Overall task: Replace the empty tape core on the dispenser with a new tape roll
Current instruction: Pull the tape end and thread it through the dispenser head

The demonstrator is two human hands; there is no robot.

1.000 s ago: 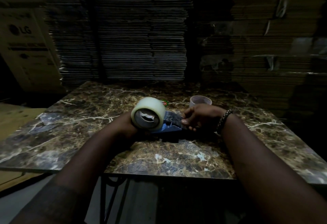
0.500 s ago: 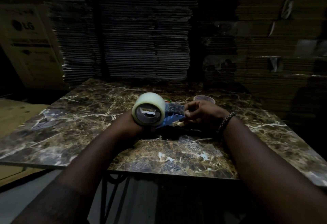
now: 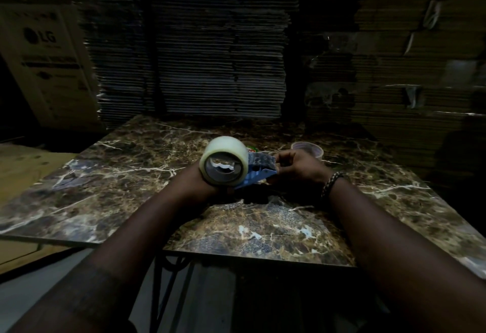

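A full roll of clear tape (image 3: pixel 224 151) sits on the hub of a blue dispenser (image 3: pixel 259 173), held just above the marble table (image 3: pixel 110 190). My left hand (image 3: pixel 196 184) grips the dispenser from below and behind the roll, mostly hidden by it. My right hand (image 3: pixel 297 168) pinches the loose tape end over the dispenser's front. An empty tape core (image 3: pixel 307 148) lies on the table just beyond my right hand.
Tall stacks of flattened cardboard (image 3: pixel 218 51) rise right behind the table. A printed carton (image 3: pixel 50 64) leans at the far left. Something small, red and green (image 3: pixel 251 148), peeks out behind the roll. The table's near edge runs under my forearms.
Both hands have raised the dispenser and roll slightly off the table. My right hand has moved from resting on the dispenser's front to pinching the tape end there.
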